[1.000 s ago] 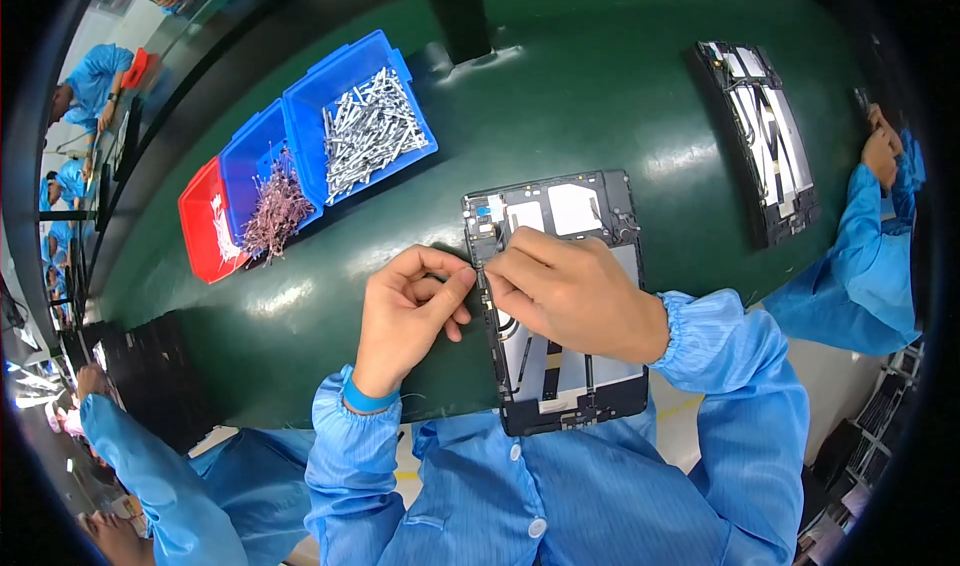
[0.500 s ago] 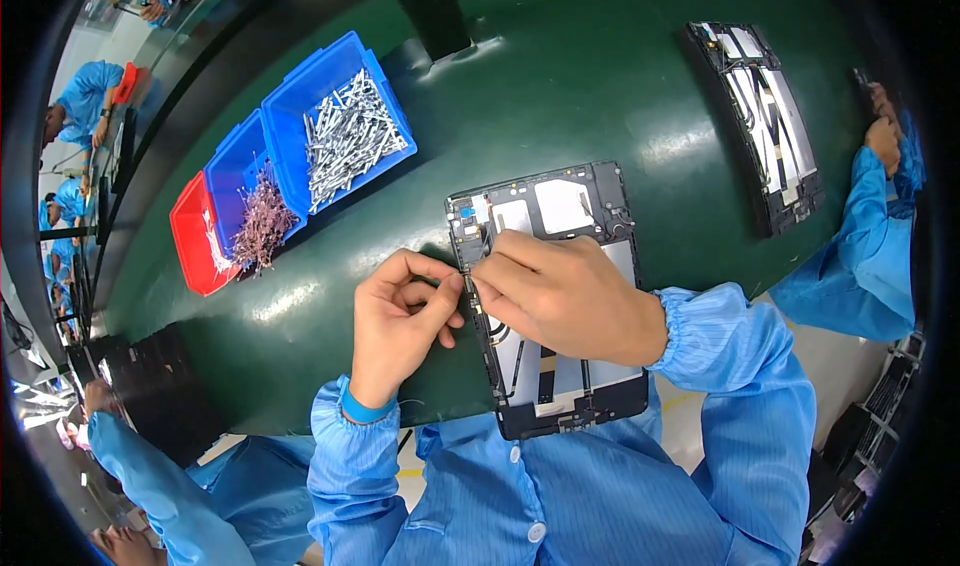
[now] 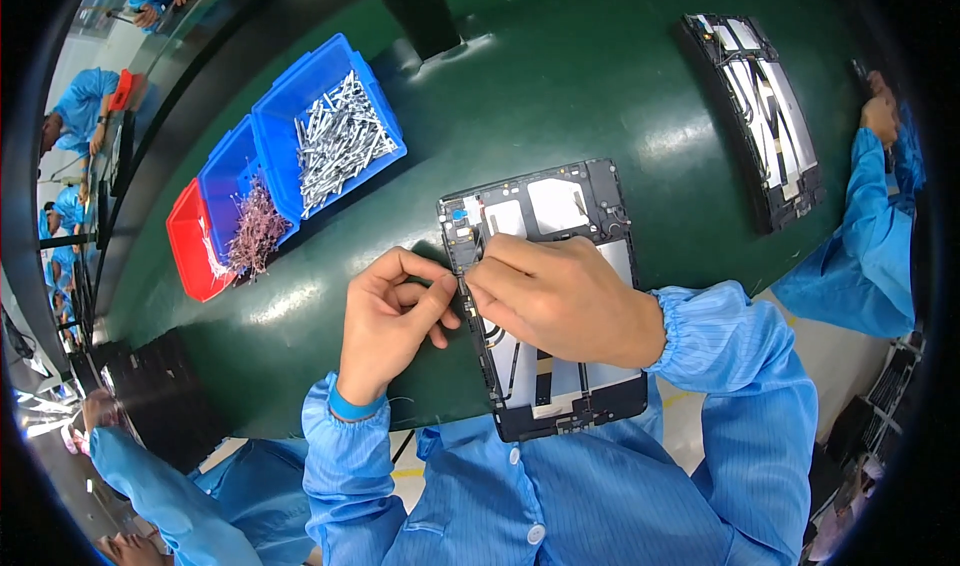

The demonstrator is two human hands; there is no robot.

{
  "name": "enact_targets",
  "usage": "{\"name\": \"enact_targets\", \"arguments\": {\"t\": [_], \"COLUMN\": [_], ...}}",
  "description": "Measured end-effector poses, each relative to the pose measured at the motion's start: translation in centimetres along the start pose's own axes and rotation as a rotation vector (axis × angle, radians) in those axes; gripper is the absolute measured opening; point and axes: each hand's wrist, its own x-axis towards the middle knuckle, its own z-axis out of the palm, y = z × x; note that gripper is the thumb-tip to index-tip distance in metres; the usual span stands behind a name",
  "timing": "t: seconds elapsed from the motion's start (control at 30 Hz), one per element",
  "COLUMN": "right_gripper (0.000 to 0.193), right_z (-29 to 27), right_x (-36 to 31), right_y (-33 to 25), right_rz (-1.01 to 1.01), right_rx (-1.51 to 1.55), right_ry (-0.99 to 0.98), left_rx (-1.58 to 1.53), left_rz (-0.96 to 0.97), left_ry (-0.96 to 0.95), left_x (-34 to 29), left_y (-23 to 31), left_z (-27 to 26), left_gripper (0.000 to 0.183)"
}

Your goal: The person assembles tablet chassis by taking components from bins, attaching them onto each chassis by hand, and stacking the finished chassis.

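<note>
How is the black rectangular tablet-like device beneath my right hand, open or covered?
Open: the black device shows exposed white panels and dark strips.

1. Light: bright, cool white over the green tabletop.
2. Glare: pale patches on that surface, left and right.
3. Shadow: soft, dark, along the right side of the blue bin.
4. Overexposure: burnt-out white light streaks at lower left.
5. Focus: open tablet crisp; co-worker's hand, far left, blurred.
6. Distortion: fisheye curve in tabletop edges; black rim, blue-fringed.
</note>
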Motion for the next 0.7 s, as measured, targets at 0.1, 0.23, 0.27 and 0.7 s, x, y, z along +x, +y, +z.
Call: {"name": "enact_targets", "arguments": {"t": [0.1,0.23,0.27,0.7], "right_gripper": [0.013,0.012,0.012,0.012], "right_z": [-0.1,-0.1,-0.1,-0.5], "right_x": [0.1,0.0,0.0,0.4], "right_y": [0.0,0.1,0.1,-0.5], "right_rz": [0.005,0.013,0.013,0.114], "right_rx": [0.006,0.03,0.046,0.066], "right_ry": [-0.004,0.008,0.014,0.08], "left_rx": [0.016,0.018,0.017,0.019], "left_rz": [0.04,0.065,0.06,-0.012], "left_ry": [0.023,0.064,0.069,0.037], "left_x": [-0.2,-0.3,-0.2,0.3], "left_y": [-0.2,-0.4,-0.4,0.6], "left_z": [0.4,0.7,0.8,0.3], "left_gripper": [0.009,0.01,0.01,0.008]}}
